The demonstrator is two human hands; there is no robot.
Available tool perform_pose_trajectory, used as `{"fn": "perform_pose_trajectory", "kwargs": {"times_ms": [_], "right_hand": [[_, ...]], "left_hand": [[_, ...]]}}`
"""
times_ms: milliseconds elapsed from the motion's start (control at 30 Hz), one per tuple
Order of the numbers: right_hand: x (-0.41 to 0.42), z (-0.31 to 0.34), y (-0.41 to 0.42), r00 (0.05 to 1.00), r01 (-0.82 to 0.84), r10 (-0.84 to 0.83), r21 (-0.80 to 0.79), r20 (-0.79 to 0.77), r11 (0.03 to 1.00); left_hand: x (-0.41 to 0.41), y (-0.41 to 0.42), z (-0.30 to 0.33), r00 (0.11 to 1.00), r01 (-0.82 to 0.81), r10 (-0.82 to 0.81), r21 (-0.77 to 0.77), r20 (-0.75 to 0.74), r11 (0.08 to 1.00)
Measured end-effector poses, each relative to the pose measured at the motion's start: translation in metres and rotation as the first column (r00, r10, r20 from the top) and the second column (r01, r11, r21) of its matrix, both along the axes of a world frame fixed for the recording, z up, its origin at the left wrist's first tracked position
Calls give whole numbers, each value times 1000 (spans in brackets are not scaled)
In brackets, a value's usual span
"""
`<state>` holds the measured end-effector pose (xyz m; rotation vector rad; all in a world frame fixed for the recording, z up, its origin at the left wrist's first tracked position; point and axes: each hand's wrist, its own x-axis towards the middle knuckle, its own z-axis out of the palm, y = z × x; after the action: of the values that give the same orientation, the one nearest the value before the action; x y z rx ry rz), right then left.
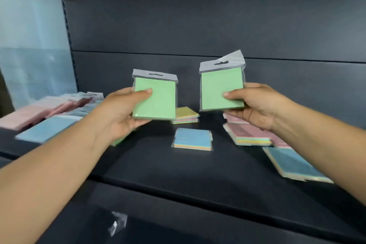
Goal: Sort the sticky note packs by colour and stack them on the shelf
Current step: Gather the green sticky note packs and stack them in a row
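Two green sticky note packs in clear wrappers are held up above the dark shelf point(158, 164). My left hand point(120, 113) grips the left green pack point(158, 103), thumb on its face. My right hand point(257, 105) grips the right green pack point(219, 85), thumb on its lower right corner. On the shelf lie a yellow-topped pack point(187, 114), a blue-topped multicolour pack point(192, 138), pink-topped packs point(247, 132) under my right hand, and a blue pack point(293, 162) at the right. At the left lie pink packs point(33, 113) and blue packs point(49, 128).
The shelf has a dark back panel point(198, 25) and a slotted upright point(68, 35) at the left. A scrap of clear plastic point(117, 222) lies on the lower ledge in front. A pale blue wall point(29, 35) stands beyond the left end.
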<state>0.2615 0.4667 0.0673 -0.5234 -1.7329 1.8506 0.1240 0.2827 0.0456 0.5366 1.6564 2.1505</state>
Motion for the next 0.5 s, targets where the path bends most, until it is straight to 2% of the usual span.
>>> {"fn": "perform_pose_trajectory", "kwargs": {"times_ms": [167, 300, 400, 500], "right_hand": [[-38, -9, -64, 996, 82, -82, 6, 24, 997], [-58, -18, -105, 993, 117, -115, -43, 40, 992], [-67, -24, -127, 988, 147, -144, -67, 49, 987], [-71, -26, -139, 985, 163, -158, -73, 63, 984]], "left_hand": [[-52, -73, 0, 997, -1, -5, -75, -80, 997], [-88, -115, -7, 990, 115, -129, -199, -59, 973], [-102, -125, -19, 971, 212, -236, -322, -36, 923], [-104, -120, -28, 943, 322, -331, -376, 44, 869]]}}
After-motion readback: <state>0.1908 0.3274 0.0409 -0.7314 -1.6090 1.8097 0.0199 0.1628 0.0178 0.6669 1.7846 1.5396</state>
